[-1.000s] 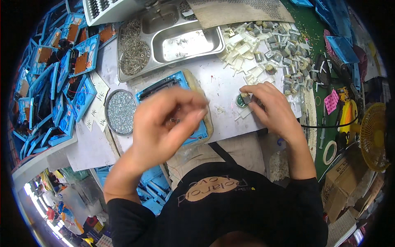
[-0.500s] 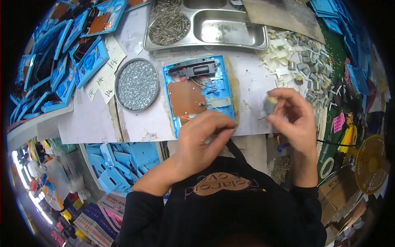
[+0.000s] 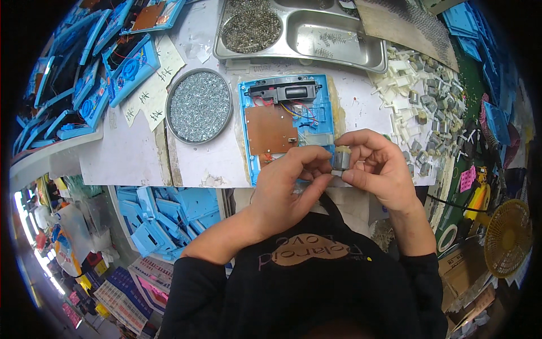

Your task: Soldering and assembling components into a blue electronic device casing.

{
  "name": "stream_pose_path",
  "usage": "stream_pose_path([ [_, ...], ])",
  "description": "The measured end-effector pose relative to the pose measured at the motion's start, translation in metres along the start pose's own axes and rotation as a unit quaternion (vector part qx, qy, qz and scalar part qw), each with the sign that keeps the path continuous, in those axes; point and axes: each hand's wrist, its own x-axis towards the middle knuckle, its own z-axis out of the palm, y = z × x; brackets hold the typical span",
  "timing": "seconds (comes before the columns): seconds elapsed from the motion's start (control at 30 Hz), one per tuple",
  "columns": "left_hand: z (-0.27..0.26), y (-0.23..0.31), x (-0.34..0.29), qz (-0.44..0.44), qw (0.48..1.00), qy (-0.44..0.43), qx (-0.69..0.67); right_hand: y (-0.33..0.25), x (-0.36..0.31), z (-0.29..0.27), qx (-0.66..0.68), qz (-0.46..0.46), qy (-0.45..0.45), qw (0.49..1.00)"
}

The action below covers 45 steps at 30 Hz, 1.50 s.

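A small grey metal motor (image 3: pixel 340 160) is pinched between the fingertips of my right hand (image 3: pixel 375 169) and my left hand (image 3: pixel 288 189), held over the near right corner of an open blue plastic casing (image 3: pixel 285 121). The casing lies flat on the white tabletop and shows a brown circuit board (image 3: pixel 270 130), a black part along its far edge and thin coloured wires. Both hands meet at the motor, close to my chest.
A round tin of small screws (image 3: pixel 199 105) sits left of the casing. A steel tray (image 3: pixel 299 31) holding more screws stands behind. Loose white and grey parts (image 3: pixel 429 96) lie at the right, stacked blue casings (image 3: pixel 96 73) at the left and under the table edge (image 3: pixel 164 217).
My view has shifted so the casing sits higher. My hands have come together, and the left hand now joins the right on the small motor.
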Motion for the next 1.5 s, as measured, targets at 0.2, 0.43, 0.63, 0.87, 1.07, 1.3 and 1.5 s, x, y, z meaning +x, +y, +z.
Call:
stream_pose_path([
  [0.2, 0.002, 0.000, -0.001, 0.012, 0.999, 0.017, -0.039, 0.016, -0.005, 0.006, -0.196, -0.167, 0.054, 0.965],
  [0.43, -0.012, 0.000, 0.006, 0.190, 0.966, -0.018, 0.175, -0.019, -0.004, 0.006, -0.273, -0.066, 0.052, 0.958],
  [0.63, -0.015, 0.001, 0.006, 0.189, 0.972, -0.001, 0.140, -0.011, -0.001, 0.013, -0.298, -0.221, 0.032, 0.928],
  [0.87, -0.016, -0.002, -0.005, 0.035, 0.999, -0.017, -0.023, -0.003, 0.004, 0.007, -0.401, -0.412, 0.006, 0.818],
  [1.07, -0.019, 0.001, 0.002, 0.113, 0.988, -0.011, 0.104, 0.002, 0.002, 0.010, -0.435, -0.453, 0.011, 0.778],
  [1.3, -0.014, -0.007, -0.008, 0.151, 0.978, 0.066, 0.124, 0.010, 0.003, 0.010, -0.444, -0.464, 0.034, 0.766],
  [1.5, -0.023, -0.011, -0.007, 0.127, 0.983, 0.073, 0.109, 0.017, 0.009, 0.004, -0.425, -0.463, 0.060, 0.776],
])
